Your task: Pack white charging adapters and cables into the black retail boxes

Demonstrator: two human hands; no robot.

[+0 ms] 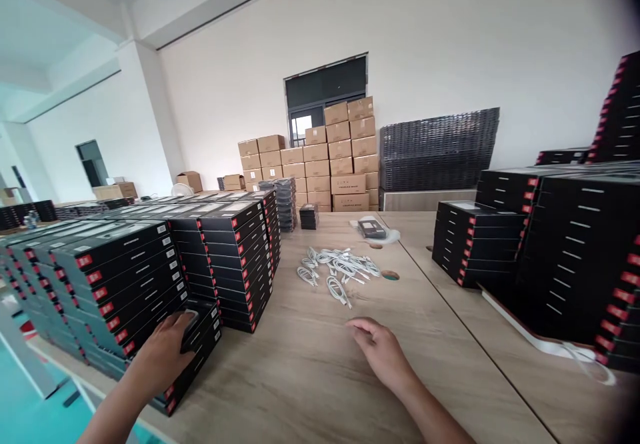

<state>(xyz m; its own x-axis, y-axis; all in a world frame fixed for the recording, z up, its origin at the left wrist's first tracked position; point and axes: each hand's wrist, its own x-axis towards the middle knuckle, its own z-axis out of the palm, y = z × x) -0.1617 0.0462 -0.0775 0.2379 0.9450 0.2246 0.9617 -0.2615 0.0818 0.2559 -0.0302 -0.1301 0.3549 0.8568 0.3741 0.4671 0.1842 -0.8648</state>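
My left hand (163, 354) rests on top of a short stack of black boxes with red labels (200, 344) at the near left of the wooden table (310, 377), its fingers curled over the top box's edge. My right hand (380, 351) hovers low over the bare table top, fingers loosely bent and apart, holding nothing. A heap of coiled white cables (337, 267) lies a little beyond my right hand.
Tall stacks of black boxes (225, 251) line the left side and more stand at the right (550, 244). A small black item in a clear bag (373, 229) lies farther back. Cardboard cartons (345, 157) and dark trays (440, 151) are piled against the far wall.
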